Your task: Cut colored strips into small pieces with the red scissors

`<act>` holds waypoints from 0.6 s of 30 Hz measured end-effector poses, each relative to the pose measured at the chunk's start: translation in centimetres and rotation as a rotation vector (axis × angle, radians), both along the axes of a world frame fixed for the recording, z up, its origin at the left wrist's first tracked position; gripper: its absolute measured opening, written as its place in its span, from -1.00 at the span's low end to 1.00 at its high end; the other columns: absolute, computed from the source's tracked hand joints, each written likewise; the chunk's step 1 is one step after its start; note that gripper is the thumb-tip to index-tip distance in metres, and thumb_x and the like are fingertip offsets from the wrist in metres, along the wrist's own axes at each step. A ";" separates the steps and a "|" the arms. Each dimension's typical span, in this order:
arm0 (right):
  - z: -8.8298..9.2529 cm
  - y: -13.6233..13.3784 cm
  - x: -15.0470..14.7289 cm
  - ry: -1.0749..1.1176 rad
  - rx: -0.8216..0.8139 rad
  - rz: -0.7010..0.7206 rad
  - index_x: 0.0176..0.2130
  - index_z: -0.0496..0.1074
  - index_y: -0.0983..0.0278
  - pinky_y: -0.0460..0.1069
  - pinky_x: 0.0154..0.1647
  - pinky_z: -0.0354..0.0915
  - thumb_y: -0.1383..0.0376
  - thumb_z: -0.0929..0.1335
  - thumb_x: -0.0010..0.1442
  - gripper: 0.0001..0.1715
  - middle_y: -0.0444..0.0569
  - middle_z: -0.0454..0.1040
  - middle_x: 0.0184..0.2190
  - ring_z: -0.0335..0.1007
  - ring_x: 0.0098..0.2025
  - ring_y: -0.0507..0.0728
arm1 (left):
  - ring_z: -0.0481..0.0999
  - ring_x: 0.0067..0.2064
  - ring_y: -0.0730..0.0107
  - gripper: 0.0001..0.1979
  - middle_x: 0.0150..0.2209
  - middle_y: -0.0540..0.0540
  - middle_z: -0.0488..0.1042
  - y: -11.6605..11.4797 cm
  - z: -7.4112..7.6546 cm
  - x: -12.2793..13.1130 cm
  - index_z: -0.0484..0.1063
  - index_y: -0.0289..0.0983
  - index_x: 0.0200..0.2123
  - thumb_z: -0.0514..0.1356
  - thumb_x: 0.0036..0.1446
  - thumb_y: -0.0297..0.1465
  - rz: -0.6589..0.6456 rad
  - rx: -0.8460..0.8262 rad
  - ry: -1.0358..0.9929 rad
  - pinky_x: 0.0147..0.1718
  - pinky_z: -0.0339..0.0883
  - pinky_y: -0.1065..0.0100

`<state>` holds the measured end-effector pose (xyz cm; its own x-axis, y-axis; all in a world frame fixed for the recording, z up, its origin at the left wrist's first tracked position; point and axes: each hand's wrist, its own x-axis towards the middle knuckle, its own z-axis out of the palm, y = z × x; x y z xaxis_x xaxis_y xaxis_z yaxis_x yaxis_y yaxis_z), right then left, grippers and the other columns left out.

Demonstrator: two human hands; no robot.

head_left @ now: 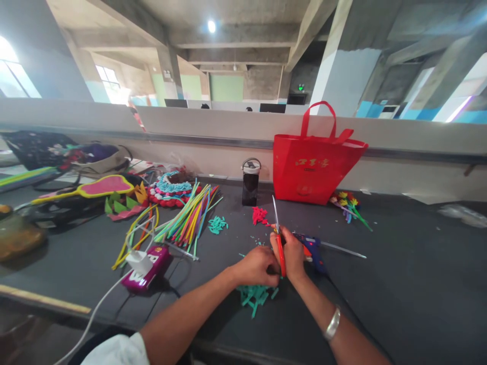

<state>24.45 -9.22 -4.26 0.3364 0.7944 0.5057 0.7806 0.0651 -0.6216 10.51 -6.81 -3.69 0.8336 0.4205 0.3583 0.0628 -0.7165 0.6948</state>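
Observation:
My right hand point(292, 251) is wrapped round a pair of scissors point(280, 256) with red-orange handles, the blades pointing away from me. Close beside it on the left, my left hand point(258, 266) has its fingers curled in a pinch; whatever is between them is hidden. Just below the left hand lies a heap of cut teal strips point(255, 298). Small teal scraps are scattered beyond both hands. Farther off are a little pile of red pieces point(259, 215) and one of teal pieces point(218, 224). A blue glue gun point(314, 251) lies just right of my right hand.
A bundle of coloured pipe-cleaner-like sticks point(194, 215) lies left of centre, near a purple power strip point(147, 271) with a white plug. At the back stand a dark bottle point(250, 185) and a red bag point(308, 170). A colourful flower bunch point(348, 203) rests right of the bag.

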 end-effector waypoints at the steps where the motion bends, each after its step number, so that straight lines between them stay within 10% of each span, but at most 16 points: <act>1: 0.1 -0.1 -0.1 0.022 0.021 0.014 -0.05 0.45 0.26 -0.03 -0.23 0.34 0.15 0.23 0.21 -0.59 0.02 0.58 -0.29 0.52 -0.27 0.16 | 0.36 -0.43 0.38 -0.95 -0.53 -0.04 0.44 0.3 0.4 -0.3 0.47 -0.25 -0.57 0.22 -0.19 -0.50 0.044 -0.122 -0.046 -0.37 0.22 0.36; 7: 1.0 -0.9 -0.9 0.206 0.087 0.141 -0.06 0.43 0.29 -0.04 -0.26 0.37 0.10 0.21 0.25 -0.57 0.01 0.56 -0.33 0.51 -0.32 0.12 | 0.28 -0.52 0.52 -0.85 -0.57 0.00 0.38 2.5 1.7 -1.8 0.48 -0.31 -0.53 0.28 -0.08 -0.33 0.420 -0.758 -0.482 -0.47 0.17 0.46; 18: 1.6 -1.4 -1.5 0.214 0.050 0.326 -0.22 0.41 0.26 -0.09 -0.32 0.32 0.22 0.22 0.21 -0.76 -0.10 0.50 -0.43 0.43 -0.42 0.06 | 0.30 -0.51 0.55 -0.80 -0.53 -0.03 0.44 2.1 1.5 -1.6 0.53 -0.35 -0.49 0.34 -0.11 -0.30 0.335 -0.882 -0.428 -0.45 0.18 0.46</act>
<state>22.96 -10.65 -2.64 0.1727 0.8530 0.4925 0.5666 0.3229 -0.7580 8.95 -4.67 -2.14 0.5008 0.8642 0.0486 -0.2102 0.0670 0.9754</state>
